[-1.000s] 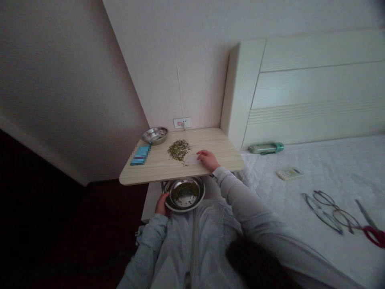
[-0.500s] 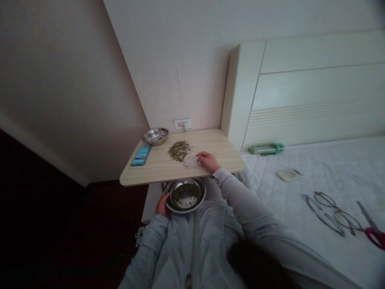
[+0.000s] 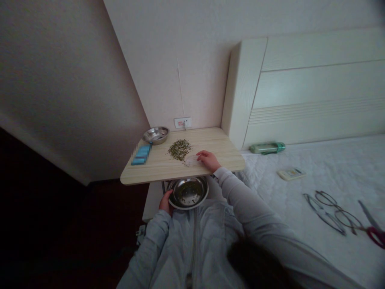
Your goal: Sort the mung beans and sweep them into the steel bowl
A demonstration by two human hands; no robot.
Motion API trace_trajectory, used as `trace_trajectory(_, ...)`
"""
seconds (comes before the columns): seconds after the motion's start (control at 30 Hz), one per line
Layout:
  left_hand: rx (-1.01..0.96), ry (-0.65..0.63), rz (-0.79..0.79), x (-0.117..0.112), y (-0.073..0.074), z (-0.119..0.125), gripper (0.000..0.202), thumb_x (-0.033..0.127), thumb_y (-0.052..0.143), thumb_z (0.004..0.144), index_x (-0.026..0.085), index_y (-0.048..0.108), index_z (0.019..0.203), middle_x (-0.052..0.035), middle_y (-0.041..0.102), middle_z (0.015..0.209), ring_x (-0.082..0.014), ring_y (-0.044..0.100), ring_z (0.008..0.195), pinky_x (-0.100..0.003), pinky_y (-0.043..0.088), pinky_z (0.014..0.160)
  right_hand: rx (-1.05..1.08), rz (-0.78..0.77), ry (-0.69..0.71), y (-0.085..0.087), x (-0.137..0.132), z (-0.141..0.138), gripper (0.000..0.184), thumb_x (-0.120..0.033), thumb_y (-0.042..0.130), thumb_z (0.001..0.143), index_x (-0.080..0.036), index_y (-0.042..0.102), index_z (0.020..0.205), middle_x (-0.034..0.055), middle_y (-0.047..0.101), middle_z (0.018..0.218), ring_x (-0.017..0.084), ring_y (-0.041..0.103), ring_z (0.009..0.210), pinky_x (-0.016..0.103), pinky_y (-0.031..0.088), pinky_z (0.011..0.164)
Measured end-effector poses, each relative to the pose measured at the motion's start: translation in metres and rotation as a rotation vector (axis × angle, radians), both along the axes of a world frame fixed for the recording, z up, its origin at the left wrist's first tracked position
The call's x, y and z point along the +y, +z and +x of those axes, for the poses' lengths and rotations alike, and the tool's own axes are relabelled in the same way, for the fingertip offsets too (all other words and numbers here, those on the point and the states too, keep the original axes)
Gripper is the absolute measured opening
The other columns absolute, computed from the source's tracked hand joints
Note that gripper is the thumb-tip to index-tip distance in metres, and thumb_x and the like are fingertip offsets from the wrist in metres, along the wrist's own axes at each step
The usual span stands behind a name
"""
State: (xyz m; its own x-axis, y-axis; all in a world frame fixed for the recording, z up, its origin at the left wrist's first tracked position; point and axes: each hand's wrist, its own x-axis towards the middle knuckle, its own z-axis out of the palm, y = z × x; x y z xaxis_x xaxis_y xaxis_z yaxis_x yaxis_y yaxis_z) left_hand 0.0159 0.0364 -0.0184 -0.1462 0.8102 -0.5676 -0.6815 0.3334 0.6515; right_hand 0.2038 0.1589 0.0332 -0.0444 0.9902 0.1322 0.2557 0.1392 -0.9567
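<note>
My left hand [image 3: 166,202] grips the left rim of a steel bowl [image 3: 205,195], held just below the near edge of the small wooden table [image 3: 147,174]. Small greenish bits lie inside that bowl. My right hand [image 3: 209,160] rests low over the table's right half, its fingers closed on a thin, whitish, see-through piece [image 3: 191,160] that lies nearly flat on the wood. What kind of thing this piece is I cannot make out. Touching its far left side is a loose pile of small green and brown grains [image 3: 179,150], with a few scattered around it.
A second steel bowl [image 3: 156,135] stands at the table's back left, beside a blurred blue packet [image 3: 141,155]. The wall holds a socket [image 3: 183,122]. On the white bed to the right lie a green bottle [image 3: 267,148], a pale box-like object [image 3: 291,174], glasses [image 3: 325,212] and scissors [image 3: 373,226].
The bowl in my left hand has shifted slightly right and up toward the table edge. My right hand and the whitish piece stay almost where they were.
</note>
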Motion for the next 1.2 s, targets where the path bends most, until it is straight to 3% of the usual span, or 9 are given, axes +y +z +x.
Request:
trace_trajectory(0.37, 0.036, -0.012, 0.024, 0.001, 0.006, 0.01, 0.012, 0.017, 0.05, 0.063, 0.013, 0.06, 0.066, -0.0034, 0.062, 0.053, -0.0186, 0.06, 0.062, -0.029, 0.047, 0.058, -0.005, 0.042, -0.027, -0.002, 0.002, 0.001, 0.021, -0.017, 0.044, 0.061, -0.018, 0.058, 0.077, -0.0029, 0.058, 0.062, 0.008, 0.046, 0.054, 0.02, 0.037, 0.056)
trace_trajectory(0.7, 0.068, -0.019, 0.076, 0.003, -0.009, 0.003, 0.012, 0.016, 0.054, 0.059, 0.013, 0.059, 0.07, -0.0033, 0.063, 0.06, -0.0192, 0.06, 0.072, -0.029, 0.045, 0.065, 0.019, 0.022, 0.022, 0.003, -0.001, 0.001, 0.019, -0.017, 0.044, 0.06, -0.017, 0.057, 0.074, -0.0028, 0.058, 0.059, 0.008, 0.046, 0.053, 0.021, 0.036, 0.055)
trace_trajectory(1.2, 0.06, 0.022, 0.103, 0.003, -0.015, -0.001, 0.01, 0.015, 0.055, 0.058, 0.012, 0.059, 0.066, -0.0032, 0.063, 0.061, -0.0175, 0.059, 0.071, -0.027, 0.044, 0.066, 0.017, 0.026, 0.105, 0.0, -0.003, 0.003, 0.022, -0.017, 0.045, 0.059, -0.017, 0.057, 0.077, -0.0036, 0.058, 0.059, 0.007, 0.044, 0.051, 0.02, 0.034, 0.052)
